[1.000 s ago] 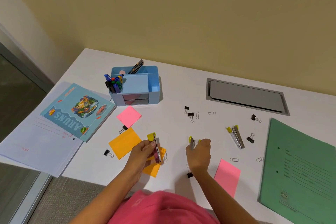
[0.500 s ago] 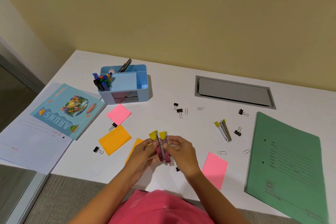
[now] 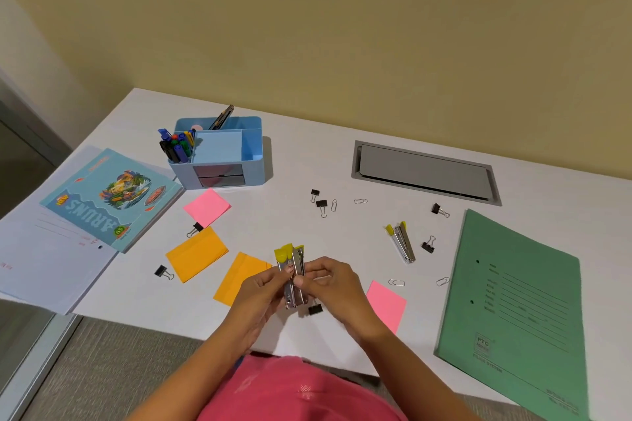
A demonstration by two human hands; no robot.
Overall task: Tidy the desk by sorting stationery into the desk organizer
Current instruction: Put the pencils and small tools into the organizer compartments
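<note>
Two small metal staplers with yellow tips (image 3: 292, 270) are pressed side by side above the desk's near edge. My left hand (image 3: 260, 297) pinches them from the left and my right hand (image 3: 330, 287) pinches them from the right. A third stapler pair (image 3: 400, 242) lies on the white desk to the right. The blue desk organizer (image 3: 254, 150) stands at the back left, with pens in its left cup. Black binder clips (image 3: 321, 204) and paper clips (image 3: 396, 282) are scattered around. Pink sticky notes (image 3: 207, 207) and orange sticky notes (image 3: 196, 254) lie flat on the desk.
A green folder (image 3: 516, 311) lies at the right. A blue notebook (image 3: 109, 196) rests on white papers (image 3: 44, 263) overhanging the left edge. A grey cable hatch (image 3: 424, 171) is set in the desk at the back. A binder clip (image 3: 314, 309) sits under my hands.
My two hands came together; the stapler from my right hand now lies against the one in my left, both held jointly. The camera view shifted a little.
</note>
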